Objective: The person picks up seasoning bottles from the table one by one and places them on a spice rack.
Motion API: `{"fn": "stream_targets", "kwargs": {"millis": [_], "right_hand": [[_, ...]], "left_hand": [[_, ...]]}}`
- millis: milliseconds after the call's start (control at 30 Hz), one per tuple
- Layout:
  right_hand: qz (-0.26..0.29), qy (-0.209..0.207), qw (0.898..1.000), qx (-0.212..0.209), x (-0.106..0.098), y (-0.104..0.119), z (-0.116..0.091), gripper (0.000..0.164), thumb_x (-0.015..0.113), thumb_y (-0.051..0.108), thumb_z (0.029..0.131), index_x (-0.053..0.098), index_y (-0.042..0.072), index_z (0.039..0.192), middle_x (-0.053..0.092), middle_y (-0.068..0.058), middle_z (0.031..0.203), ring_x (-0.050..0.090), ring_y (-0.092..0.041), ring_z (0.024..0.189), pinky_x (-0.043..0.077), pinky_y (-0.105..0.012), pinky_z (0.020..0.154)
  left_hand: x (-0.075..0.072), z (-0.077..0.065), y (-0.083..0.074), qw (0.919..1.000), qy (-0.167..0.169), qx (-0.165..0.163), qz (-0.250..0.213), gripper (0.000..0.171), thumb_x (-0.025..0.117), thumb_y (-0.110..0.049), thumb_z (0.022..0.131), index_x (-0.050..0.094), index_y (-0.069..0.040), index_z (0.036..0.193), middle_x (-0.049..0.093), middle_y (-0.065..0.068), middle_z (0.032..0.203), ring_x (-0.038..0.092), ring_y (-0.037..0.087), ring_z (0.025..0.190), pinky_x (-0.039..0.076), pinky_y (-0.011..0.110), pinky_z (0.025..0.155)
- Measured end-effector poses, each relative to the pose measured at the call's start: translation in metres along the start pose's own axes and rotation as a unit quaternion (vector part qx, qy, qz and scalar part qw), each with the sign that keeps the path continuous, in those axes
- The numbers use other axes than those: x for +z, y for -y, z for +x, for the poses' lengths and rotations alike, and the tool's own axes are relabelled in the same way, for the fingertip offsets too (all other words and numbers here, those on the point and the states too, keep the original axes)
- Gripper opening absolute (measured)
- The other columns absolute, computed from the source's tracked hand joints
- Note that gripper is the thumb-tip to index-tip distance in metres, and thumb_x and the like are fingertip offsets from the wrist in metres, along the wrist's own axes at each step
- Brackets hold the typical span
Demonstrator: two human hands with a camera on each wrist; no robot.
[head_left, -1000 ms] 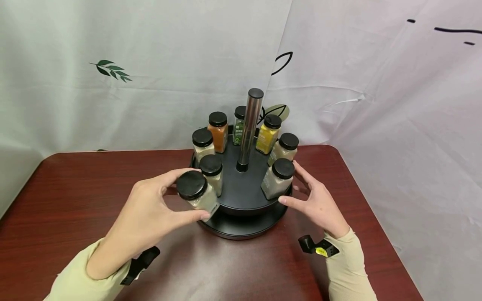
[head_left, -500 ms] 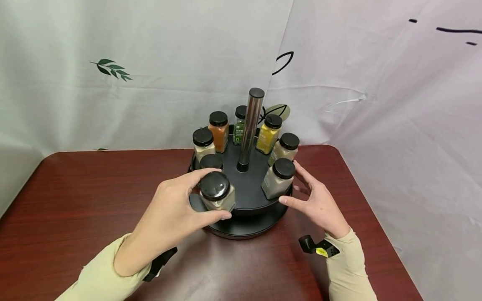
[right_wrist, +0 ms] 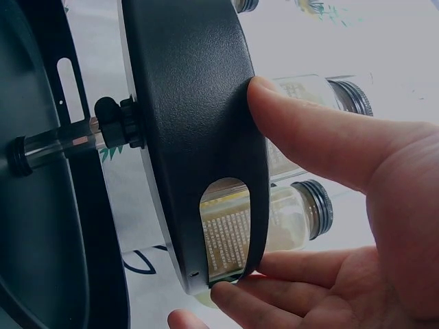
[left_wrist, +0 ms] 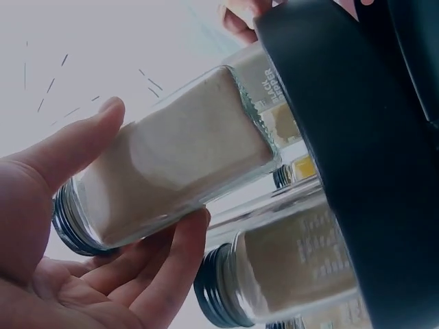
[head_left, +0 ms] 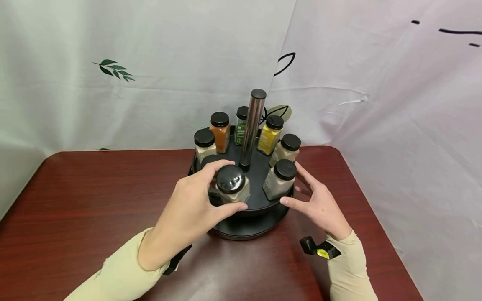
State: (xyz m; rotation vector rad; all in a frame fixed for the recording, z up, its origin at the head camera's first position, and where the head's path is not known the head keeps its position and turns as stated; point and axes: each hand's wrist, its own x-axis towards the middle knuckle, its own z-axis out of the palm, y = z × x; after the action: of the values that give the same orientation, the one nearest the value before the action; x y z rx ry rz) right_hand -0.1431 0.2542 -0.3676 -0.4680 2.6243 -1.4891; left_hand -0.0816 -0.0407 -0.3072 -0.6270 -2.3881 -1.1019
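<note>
A square glass spice jar [head_left: 235, 188] with a black lid and pale beige powder is pinched between the thumb and fingers of my left hand [head_left: 193, 205]. It is at the front of the black two-tier spice rack [head_left: 256, 205]; in the left wrist view the jar's [left_wrist: 178, 157] base is close to the upper tray's rim [left_wrist: 329, 137], and contact cannot be told. My right hand [head_left: 320, 205] holds that rim at the right, thumb in front and fingers along the side, as the right wrist view shows with the thumb [right_wrist: 288, 110]. Just inside its grip stands a greyish jar [head_left: 276, 184].
Around the upper tray stand an orange jar [head_left: 221, 136], a green-labelled jar [head_left: 241, 129], a yellow jar [head_left: 269, 138] and several beige ones. A metal post [head_left: 251, 133] rises from the tray's middle. The rack stands on a reddish-brown table [head_left: 113, 200] before a white curtain [head_left: 169, 62].
My left hand has carried the jar rightward and slightly up, from the rack's front left to its front middle, now hiding most of the jar behind. My right hand has stayed on the rim.
</note>
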Motion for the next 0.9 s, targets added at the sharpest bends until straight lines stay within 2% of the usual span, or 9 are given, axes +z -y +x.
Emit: {"fn": "stream_targets", "kwargs": {"millis": [133, 433, 700, 900], "right_hand": [[0.002, 0.001, 1.0, -0.003, 0.001, 0.0, 0.0, 0.094, 0.084, 0.02, 0.084, 0.028, 0.022, 0.159, 0.037, -0.002, 0.159, 0.054, -0.03, 0.131, 0.048, -0.046, 0.101], [-0.009, -0.003, 1.0, -0.003, 0.0, 0.0, 0.0, 0.095, 0.085, 0.019, 0.083, 0.028, 0.021, 0.159, 0.039, -0.005, 0.158, 0.056, -0.031, 0.129, 0.049, -0.046, 0.1], [-0.009, -0.005, 1.0, -0.007, 0.0, -0.001, 0.0, 0.095, 0.085, 0.017, 0.083, 0.029, 0.02, 0.159, 0.04, -0.006, 0.157, 0.056, -0.031, 0.128, 0.049, -0.046, 0.099], [-0.007, -0.003, 1.0, -0.004, 0.0, -0.001, 0.001, 0.095, 0.084, 0.018, 0.083, 0.028, 0.021, 0.159, 0.039, -0.005, 0.158, 0.056, -0.032, 0.129, 0.049, -0.046, 0.1]], "left_hand": [[0.008, 0.001, 0.0, 0.9996, -0.01, 0.021, 0.016, 0.081, 0.097, -0.022, 0.066, 0.055, -0.003, 0.132, 0.071, 0.004, 0.107, 0.068, 0.009, 0.088, 0.057, 0.029, 0.076], [0.024, 0.002, 0.001, 0.996, -0.035, 0.046, 0.069, 0.079, 0.096, -0.021, 0.068, 0.054, 0.003, 0.13, 0.07, 0.013, 0.108, 0.07, 0.021, 0.096, 0.058, 0.036, 0.082], [0.038, 0.002, 0.002, 0.9957, -0.026, 0.042, 0.078, 0.077, 0.095, -0.021, 0.07, 0.051, 0.004, 0.129, 0.07, 0.012, 0.105, 0.072, 0.022, 0.091, 0.059, 0.036, 0.077], [0.045, 0.002, 0.003, 0.994, -0.019, 0.027, 0.104, 0.08, 0.093, -0.024, 0.072, 0.05, 0.007, 0.13, 0.071, 0.015, 0.099, 0.071, 0.023, 0.075, 0.059, 0.036, 0.066]]}}
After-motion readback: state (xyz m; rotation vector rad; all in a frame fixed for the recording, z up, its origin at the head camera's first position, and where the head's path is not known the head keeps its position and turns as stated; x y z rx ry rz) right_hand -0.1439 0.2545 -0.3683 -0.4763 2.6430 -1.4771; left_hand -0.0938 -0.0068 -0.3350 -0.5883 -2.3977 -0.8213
